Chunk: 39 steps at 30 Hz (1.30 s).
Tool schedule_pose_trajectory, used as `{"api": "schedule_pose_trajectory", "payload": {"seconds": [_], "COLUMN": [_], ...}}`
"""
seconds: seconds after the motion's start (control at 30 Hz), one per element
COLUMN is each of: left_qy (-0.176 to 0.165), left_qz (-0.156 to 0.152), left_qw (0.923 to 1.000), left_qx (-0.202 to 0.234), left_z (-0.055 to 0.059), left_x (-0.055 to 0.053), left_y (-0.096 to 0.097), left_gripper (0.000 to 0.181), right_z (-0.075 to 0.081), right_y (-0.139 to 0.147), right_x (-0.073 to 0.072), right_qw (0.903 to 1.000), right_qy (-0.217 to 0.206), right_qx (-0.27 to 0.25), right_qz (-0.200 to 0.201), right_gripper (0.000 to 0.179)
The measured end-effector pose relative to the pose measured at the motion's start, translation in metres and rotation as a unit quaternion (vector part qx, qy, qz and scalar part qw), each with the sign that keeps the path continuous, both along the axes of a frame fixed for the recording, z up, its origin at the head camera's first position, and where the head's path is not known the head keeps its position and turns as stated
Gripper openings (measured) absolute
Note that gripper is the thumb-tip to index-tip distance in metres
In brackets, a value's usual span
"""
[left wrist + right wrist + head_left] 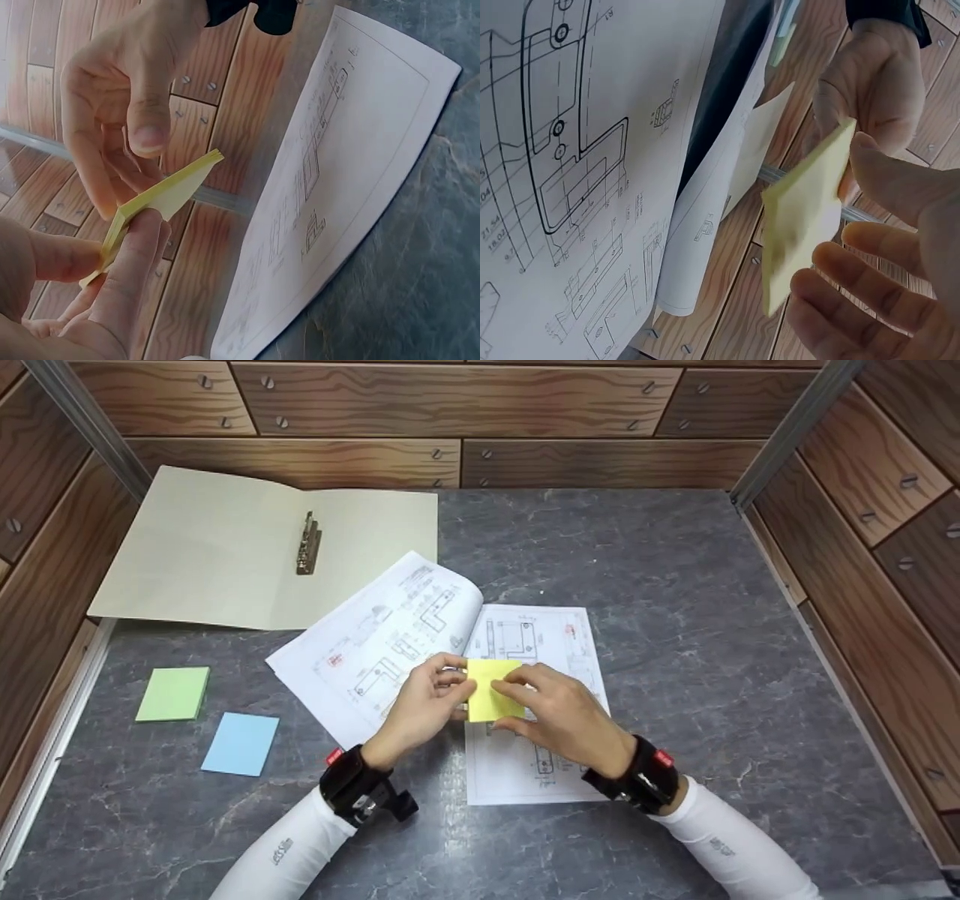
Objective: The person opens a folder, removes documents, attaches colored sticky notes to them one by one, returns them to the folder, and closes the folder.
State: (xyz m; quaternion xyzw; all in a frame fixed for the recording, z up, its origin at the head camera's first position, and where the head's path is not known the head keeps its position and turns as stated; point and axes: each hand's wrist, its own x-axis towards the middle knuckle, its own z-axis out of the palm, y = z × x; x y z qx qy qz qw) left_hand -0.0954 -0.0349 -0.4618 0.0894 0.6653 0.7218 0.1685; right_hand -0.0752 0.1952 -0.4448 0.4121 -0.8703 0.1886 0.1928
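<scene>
Left hand [424, 701] pinches yellow pad [484, 706], right hand [564, 711] loosely spread — grey marbled tabletop [645, 555], wood-patterned walls [450, 401].

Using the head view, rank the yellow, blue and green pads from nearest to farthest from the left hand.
1. Yellow pad: held in the left hand.
2. Blue pad: on the tabletop, leftward.
3. Green pad: farther left, past the blue one.

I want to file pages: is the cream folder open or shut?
Open: the cream folder lies spread, with its inside metal clip exposed.
</scene>
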Motion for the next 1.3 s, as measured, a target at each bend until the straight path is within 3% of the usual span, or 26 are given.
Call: {"api": "schedule_pose_trajectory", "payload": {"seconds": [0.27, 0.7, 0.87, 1.07, 1.3], "left_qy": [0.002, 0.001, -0.009, -0.012, 0.000], "left_qz": [0.003, 0.013, 0.004, -0.006, -0.027], "left_qw": [1.0000, 0.9998, 0.9997, 0.9995, 0.9991], "left_qx": [0.009, 0.018, 0.024, 0.028, 0.033], "left_z": [-0.0030, -0.0014, -0.0020, -0.0008, -0.0005], "left_x": [-0.0019, -0.0012, -0.0006, 0.0007, 0.0012], "left_y": [0.0019, -0.0003, 0.0006, 0.0015, 0.0009], "left_gripper": [0.028, 0.028, 0.028, 0.031, 0.051], "right_z": [0.0000, 0.0011, -0.0003, -0.0008, 0.0001], "right_y": [-0.0091, -0.0105, -0.0099, -0.0079, -0.0072], "right_x": [0.0016, 0.0016, 0.0013, 0.0007, -0.0010], "right_qw": [0.9987, 0.9996, 0.9999, 1.0000, 0.9999], "right_qy": [0.005, -0.004, 0.006, -0.001, -0.007], "right_qx": [0.042, 0.025, 0.013, 0.004, -0.004], "right_qz": [-0.028, -0.011, 0.002, 0.007, 0.006], "right_gripper": [0.054, 0.033, 0.024, 0.026, 0.026]}}
